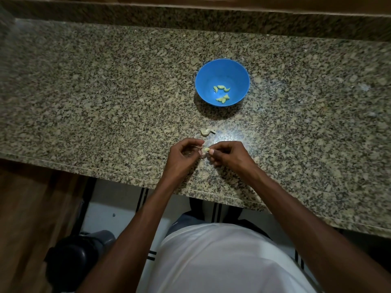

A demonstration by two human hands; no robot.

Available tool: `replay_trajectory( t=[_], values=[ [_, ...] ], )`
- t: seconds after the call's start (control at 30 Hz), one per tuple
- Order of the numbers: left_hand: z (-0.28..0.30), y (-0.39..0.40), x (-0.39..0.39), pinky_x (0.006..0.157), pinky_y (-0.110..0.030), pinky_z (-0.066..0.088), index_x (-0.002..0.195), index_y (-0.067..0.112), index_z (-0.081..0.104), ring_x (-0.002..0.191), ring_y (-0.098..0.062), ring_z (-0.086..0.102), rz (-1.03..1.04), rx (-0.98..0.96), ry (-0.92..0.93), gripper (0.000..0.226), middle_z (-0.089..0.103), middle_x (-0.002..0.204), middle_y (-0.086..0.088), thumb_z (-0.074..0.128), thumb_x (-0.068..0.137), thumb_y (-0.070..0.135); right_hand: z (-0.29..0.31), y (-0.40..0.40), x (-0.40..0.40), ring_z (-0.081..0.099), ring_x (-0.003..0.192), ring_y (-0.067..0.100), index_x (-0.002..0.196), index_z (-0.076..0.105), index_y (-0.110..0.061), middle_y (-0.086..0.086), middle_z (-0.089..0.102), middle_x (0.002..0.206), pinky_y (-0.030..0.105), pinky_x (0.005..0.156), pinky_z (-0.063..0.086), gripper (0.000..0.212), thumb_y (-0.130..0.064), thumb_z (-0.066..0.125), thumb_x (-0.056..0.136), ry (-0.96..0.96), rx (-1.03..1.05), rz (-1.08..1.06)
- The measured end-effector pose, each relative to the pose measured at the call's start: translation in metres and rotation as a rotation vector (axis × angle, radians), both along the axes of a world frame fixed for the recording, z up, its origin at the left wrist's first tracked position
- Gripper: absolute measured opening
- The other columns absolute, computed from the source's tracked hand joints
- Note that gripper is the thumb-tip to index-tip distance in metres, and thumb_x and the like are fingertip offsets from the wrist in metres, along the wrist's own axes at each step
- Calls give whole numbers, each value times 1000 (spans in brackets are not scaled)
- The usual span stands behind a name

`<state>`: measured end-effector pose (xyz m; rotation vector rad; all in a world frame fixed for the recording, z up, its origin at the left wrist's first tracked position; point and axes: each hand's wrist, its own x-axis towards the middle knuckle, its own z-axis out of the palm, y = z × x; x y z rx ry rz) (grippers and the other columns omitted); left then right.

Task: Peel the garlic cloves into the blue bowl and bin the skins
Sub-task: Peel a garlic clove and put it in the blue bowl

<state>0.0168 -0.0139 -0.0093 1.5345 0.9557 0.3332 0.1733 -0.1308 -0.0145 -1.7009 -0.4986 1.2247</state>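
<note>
A blue bowl [222, 66] stands on the speckled granite counter [105, 102] and holds several peeled pale-green garlic cloves [221, 93]. Just beyond my hands lies one unpeeled clove with papery skin [206, 132]. Above the counter's near edge both hands meet over a small garlic clove [205, 149]. My right hand [229, 154] pinches it between thumb and fingertips. My left hand [183, 156] has curled fingers, with fingertips at the clove's skin.
The counter's front edge runs diagonally below my hands. A raised granite backsplash [190, 15] borders the far side. Below the counter, at lower left on the tiled floor, a dark bin-like object [78, 252] shows. A wooden cabinet [27, 208] stands at the left.
</note>
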Motion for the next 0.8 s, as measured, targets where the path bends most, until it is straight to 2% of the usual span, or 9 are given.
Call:
replay_trajectory(
  t=[0.17, 0.27, 0.4, 0.63, 0.8],
  values=[
    [5, 1, -1, 86, -31, 61, 104, 15, 79, 97, -9, 73, -79, 140, 15, 17, 77, 107, 7, 81, 89, 11, 4, 4, -1, 78, 82, 29, 98, 82, -13, 7, 80, 84, 52, 82, 65, 14, -26, 78, 96, -97, -16, 64],
    [5, 4, 1, 90, -32, 61, 103, 13, 81, 98, -9, 74, -75, 167, 25, 12, 79, 102, 5, 79, 91, 11, 8, 5, -1, 77, 79, 23, 95, 82, -14, 1, 79, 78, 49, 80, 65, 16, -27, 75, 99, -169, -28, 109],
    [7, 5, 2, 90, -30, 61, 104, 12, 81, 99, -11, 75, -67, 103, 10, 12, 80, 101, 3, 78, 92, 13, 13, 5, 2, 75, 73, 12, 94, 83, -17, -5, 79, 77, 39, 74, 62, 17, -29, 73, 99, -249, -40, 134],
    [9, 1, 1, 90, -31, 61, 108, 0, 78, 103, -22, 76, 24, -113, -93, 20, 80, 105, -10, 79, 91, 10, 16, 3, 3, 75, 77, 10, 97, 84, -21, -8, 80, 84, 40, 75, 64, 14, -30, 74, 98, -380, -6, 143],
    [9, -1, 4, 87, -28, 60, 108, 2, 79, 100, -21, 77, 60, -181, -92, 20, 80, 102, -9, 80, 90, 10, 14, 2, 4, 75, 75, 13, 98, 84, -20, -6, 79, 82, 38, 71, 63, 16, -31, 73, 99, -372, -17, 144]
  ],
)
